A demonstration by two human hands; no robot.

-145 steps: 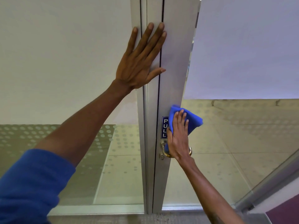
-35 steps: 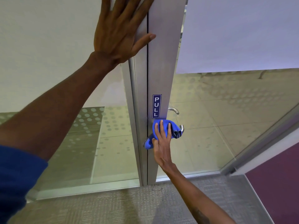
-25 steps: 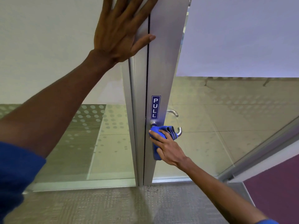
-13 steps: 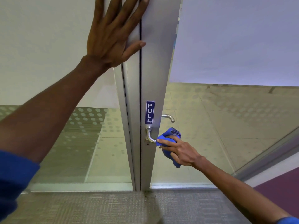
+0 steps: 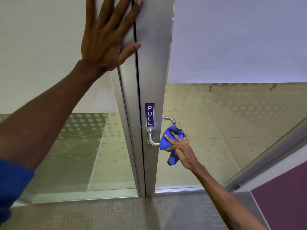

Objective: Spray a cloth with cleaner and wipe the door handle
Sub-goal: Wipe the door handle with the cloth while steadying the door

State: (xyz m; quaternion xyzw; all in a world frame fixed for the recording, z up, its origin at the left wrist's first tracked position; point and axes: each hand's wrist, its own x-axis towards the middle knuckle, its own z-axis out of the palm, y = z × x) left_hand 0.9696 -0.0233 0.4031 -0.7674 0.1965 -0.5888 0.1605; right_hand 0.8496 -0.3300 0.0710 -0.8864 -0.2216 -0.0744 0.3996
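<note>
Fingers (image 5: 172, 138) of my right hand (image 5: 180, 151) press a bunched blue cloth (image 5: 167, 140) against the silver door handle (image 5: 153, 141), a little right of the frame's middle; the hand is curled loosely around the cloth, thumb side under it and fingertips spread over its top, so it is gripping the cloth rather than lying flat. One end of the cloth hangs down below my palm. The cloth covers the outer end of the lever, while the curved neck of the handle and its round mount show bare to the left of it. My left hand (image 5: 106, 37) is open, fingers straight and spread, palm flat on the metal door frame (image 5: 152, 72) in the upper middle of the frame, thumb reaching across the dark seam between the two uprights. My left forearm runs down to the lower left, ending in a blue sleeve (image 5: 11, 188). Just above the handle sits a blue PULL sign (image 5: 149, 115) with white letters, and a second lever (image 5: 169, 119) shows behind the glass to its right. Frosted panels fill the upper glass on both sides; dotted glass and pale floor tiles show lower down. Grey carpet (image 5: 116, 213) lies along the bottom, and a purple wall panel (image 5: 282, 205) fills the lower right corner.
</note>
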